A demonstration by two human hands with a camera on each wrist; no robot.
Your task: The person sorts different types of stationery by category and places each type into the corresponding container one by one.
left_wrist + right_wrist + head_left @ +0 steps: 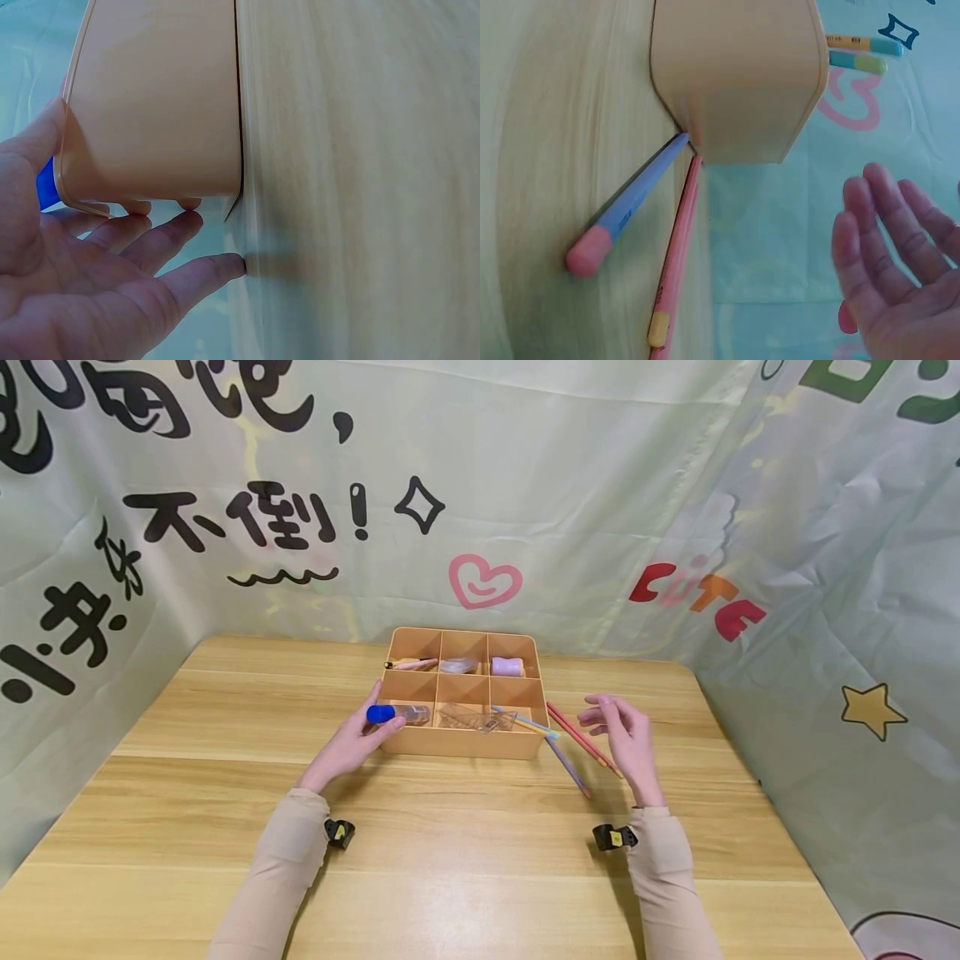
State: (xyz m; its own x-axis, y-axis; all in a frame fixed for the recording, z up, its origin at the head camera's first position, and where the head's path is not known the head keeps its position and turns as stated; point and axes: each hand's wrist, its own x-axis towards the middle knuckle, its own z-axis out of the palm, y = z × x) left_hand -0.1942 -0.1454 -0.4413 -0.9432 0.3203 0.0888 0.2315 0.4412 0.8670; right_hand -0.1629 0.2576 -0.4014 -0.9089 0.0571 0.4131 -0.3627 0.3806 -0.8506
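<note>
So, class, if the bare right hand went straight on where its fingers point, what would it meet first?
Most likely the right side of the tan plastic six-compartment box; depth is unclear, so the right hand might pass above it.

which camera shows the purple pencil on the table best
The right wrist view: the purple pencil lies close to the camera, its pink eraser clear. The head view shows it small, near the front right corner of the organizer; the left wrist view misses it.
</note>
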